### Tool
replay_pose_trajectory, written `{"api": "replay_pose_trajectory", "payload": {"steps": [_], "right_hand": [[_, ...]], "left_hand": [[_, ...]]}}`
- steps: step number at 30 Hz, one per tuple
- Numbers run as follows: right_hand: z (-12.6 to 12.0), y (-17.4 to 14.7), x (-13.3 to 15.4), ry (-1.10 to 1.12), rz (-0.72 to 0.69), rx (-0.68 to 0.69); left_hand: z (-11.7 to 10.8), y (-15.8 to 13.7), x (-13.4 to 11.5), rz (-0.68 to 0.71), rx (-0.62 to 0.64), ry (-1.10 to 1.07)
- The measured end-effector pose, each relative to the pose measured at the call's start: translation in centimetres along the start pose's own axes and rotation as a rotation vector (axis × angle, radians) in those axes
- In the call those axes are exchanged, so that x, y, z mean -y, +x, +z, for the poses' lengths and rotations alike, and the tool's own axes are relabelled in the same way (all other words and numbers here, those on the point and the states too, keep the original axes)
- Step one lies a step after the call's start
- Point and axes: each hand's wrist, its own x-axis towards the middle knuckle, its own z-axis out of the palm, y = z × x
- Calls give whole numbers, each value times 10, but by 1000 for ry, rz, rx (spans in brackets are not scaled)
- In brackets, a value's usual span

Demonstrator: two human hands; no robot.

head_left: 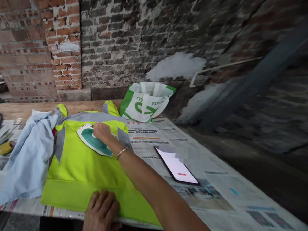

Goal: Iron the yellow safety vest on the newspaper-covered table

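Brick wall point(121, 41): one run behind the scene, its plaster patched white.
Worktop point(17, 105): one, wooden, largely covered with newspaper point(208, 163); the sheets cannot be counted.
Garment point(81, 168): one, fluorescent yellow with grey panels, spread on the newspaper in the middle of the worktop.
Light blue cloth point(30, 154): one, rumpled, lying just beside the garment's left edge.
Bag point(144, 103): one, white and green, upright near the garment's far right corner.
Iron point(90, 139): one, teal and white, resting on the upper part of the garment, tip toward the left.
Right hand point(103, 131): one, its grip closed around the iron's handle.
Left hand point(102, 207): one, fingers on the garment's near hem; whether its grip pinches the fabric, one cannot tell.
Phone point(175, 166): one, screen lit, lying right of the garment.
Yellow block point(6, 148): one, left of the light blue cloth.
Bracelet point(121, 152): one, on the right wrist.
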Motion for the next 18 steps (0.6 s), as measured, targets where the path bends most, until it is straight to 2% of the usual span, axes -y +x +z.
{"api": "replay_pose_trajectory", "payload": {"steps": [6, 9, 13, 18], "right_hand": [[-2, -64, -3, -13, -91, 84], [-4, -82, -4, -9, -110, 130], [-4, -79, 0, -4, -88, 115], [0, -42, 13, 17, -79, 10]], "left_hand": [[-2, -4, 3, 13, 76, 13], [-1, -5, 2, 9, 96, 18], [-1, -4, 1, 12, 95, 10], [-1, -3, -2, -8, 29, 15]]}}
